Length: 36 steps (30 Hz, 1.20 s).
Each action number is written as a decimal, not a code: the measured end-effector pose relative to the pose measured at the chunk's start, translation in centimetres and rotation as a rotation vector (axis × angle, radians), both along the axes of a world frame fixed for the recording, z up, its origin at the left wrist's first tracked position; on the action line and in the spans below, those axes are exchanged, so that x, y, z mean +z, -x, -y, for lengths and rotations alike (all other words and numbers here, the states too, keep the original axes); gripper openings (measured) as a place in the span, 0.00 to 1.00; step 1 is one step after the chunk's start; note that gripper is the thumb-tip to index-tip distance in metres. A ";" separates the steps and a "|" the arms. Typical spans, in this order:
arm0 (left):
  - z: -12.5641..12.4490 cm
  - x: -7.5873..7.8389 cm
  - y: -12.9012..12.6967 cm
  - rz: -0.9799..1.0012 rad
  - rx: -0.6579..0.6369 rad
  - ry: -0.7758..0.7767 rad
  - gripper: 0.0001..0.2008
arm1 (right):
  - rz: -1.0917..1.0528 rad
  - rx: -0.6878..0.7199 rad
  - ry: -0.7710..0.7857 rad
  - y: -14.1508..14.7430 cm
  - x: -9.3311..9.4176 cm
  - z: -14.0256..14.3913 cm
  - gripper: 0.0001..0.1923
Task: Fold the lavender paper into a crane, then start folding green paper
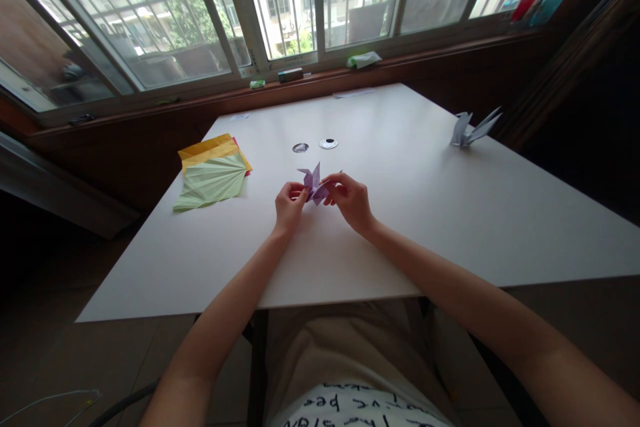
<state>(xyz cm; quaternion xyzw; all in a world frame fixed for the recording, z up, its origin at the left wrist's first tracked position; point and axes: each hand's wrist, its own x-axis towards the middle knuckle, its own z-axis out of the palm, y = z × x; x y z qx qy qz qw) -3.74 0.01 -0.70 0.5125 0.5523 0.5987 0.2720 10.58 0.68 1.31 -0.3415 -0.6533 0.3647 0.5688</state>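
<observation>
A small purple folded paper figure (pixel 313 185) sits just above the white table (pixel 400 227), near its middle. My left hand (pixel 289 205) pinches its left side with fingertips. My right hand (pixel 351 197) pinches its right side, thumb and forefinger on a thin point of paper. Pointed flaps of the figure stick up between the two hands. Both forearms reach in from the near edge of the table.
A stack of creased green, yellow and pink paper sheets (pixel 213 173) lies at the left. A finished pale paper crane (pixel 470 128) stands at the far right. Two small round cable holes (pixel 329 143) are beyond my hands. Small items rest on the window sill (pixel 363 59).
</observation>
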 end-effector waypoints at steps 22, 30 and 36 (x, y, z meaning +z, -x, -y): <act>0.7 0.9 -0.5 -0.126 0.103 -0.115 0.05 | -0.256 0.099 0.156 0.2 -0.2 -0.4 0.08; 0.7 0.8 -0.5 -0.131 0.128 -0.121 0.04 | -0.266 0.141 0.197 -0.1 0.3 -0.2 0.20; 0.7 0.9 -0.4 -0.156 0.171 -0.127 0.04 | -0.318 0.221 0.325 -0.2 0.5 -0.7 0.11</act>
